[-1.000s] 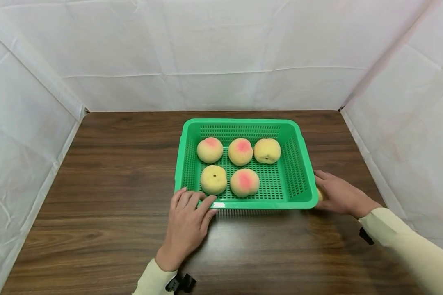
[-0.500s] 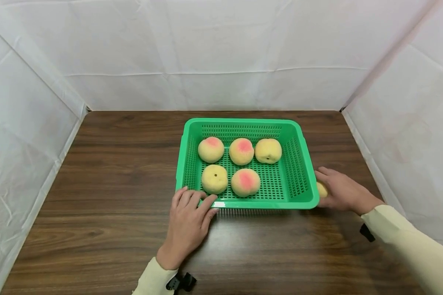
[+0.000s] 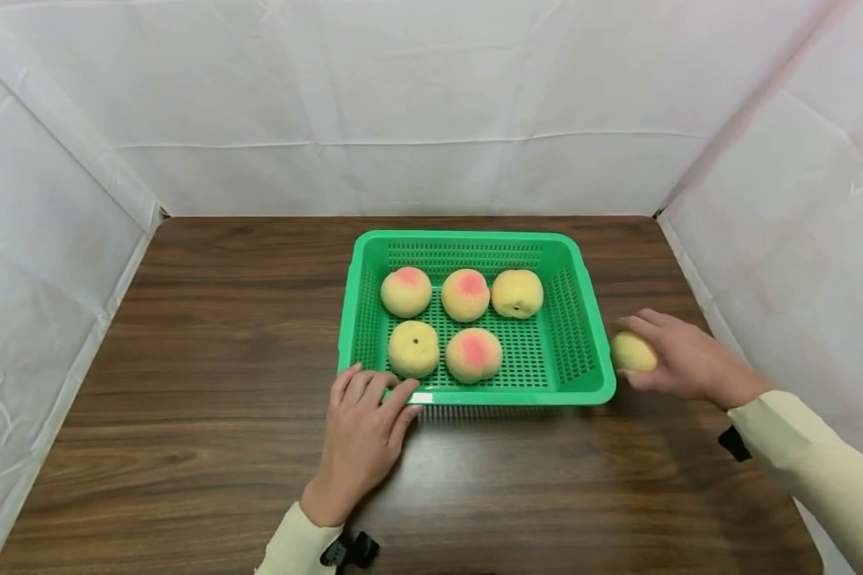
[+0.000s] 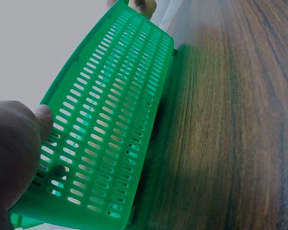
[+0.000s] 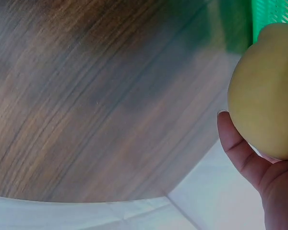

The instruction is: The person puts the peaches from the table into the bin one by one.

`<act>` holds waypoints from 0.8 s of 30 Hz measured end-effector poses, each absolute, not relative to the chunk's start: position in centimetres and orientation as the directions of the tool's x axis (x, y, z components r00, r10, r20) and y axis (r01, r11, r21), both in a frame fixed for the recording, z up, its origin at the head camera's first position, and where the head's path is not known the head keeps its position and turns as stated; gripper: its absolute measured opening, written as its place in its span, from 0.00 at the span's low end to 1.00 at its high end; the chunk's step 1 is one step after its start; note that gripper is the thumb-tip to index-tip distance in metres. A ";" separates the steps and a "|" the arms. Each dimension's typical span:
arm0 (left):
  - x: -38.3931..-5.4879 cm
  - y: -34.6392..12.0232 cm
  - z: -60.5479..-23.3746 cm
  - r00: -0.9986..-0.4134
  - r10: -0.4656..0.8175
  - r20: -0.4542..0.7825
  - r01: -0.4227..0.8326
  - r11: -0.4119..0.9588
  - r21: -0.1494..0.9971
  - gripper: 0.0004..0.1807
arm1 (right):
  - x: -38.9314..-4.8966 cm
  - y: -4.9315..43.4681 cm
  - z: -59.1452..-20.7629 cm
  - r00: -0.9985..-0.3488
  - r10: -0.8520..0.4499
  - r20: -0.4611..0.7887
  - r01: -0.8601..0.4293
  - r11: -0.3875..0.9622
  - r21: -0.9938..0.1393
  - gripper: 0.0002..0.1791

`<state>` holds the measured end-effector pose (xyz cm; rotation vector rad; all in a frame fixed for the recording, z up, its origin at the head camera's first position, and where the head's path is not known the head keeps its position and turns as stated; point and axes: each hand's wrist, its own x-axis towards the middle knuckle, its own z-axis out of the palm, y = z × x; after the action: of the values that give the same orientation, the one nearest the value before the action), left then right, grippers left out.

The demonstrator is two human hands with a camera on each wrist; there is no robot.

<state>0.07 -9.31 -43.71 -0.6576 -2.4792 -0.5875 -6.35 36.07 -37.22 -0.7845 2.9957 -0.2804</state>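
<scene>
A green plastic basket (image 3: 597, 343) with slotted walls stands on the table, several yellow-and-pink peaches (image 3: 474, 355) lying apart or close together inside it. My left hand (image 3: 363, 435) grips its near rim toward the left corner, fingers over the edge and thumb (image 4: 44, 117) against the outer wall. Just outside the right wall, my right hand (image 3: 686, 359) holds another peach (image 3: 633, 351), thumb on the near side and fingers on the far side. In the right wrist view this peach (image 5: 264, 91) shows a plain yellow side; most of the fingers are hidden behind it.
The dark wood-grain table (image 3: 244, 319) runs around the basket on all sides. White sheeting (image 3: 417, 104) closes off the back, left and right. Inside the basket, bare slotted floor (image 3: 525, 351) shows at the right front.
My right hand has drawn slightly right and upward with the peach, which now shows much more from beside the basket's right rim. The left hand keeps its place.
</scene>
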 end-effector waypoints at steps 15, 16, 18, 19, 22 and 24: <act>0.1 -9.3 -43.7 -0.753 0.328 0.570 0.552 0.786 0.278 0.25 | -6.7 36.3 -34.9 -0.876 -0.475 0.085 -0.482 0.850 -0.212 0.33; 0.1 -9.3 -43.7 -0.751 0.327 0.573 0.553 0.786 0.276 0.24 | -6.7 36.3 -34.8 -0.873 -0.480 0.091 -0.488 0.847 -0.211 0.33; 0.1 -9.3 -43.7 -0.749 0.327 0.576 0.555 0.786 0.275 0.21 | -6.9 36.2 -34.5 -0.862 -0.495 0.108 -0.507 0.836 -0.209 0.32; 0.1 -9.3 -43.7 -0.750 0.328 0.574 0.554 0.786 0.274 0.20 | -7.0 36.1 -34.3 -0.860 -0.498 0.111 -0.510 0.833 -0.214 0.31; 0.1 -9.3 -43.7 -0.753 0.331 0.569 0.552 0.788 0.272 0.16 | -7.3 35.8 -33.9 -0.856 -0.504 0.117 -0.517 0.827 -0.221 0.30; 0.1 -9.3 -43.7 -0.754 0.331 0.567 0.550 0.790 0.270 0.15 | -7.5 35.5 -33.6 -0.855 -0.506 0.112 -0.518 0.825 -0.225 0.29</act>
<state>0.06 -9.29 -43.69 -0.6570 -2.4764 -0.5860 -7.51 35.49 -33.57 -0.8555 3.0463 -0.3969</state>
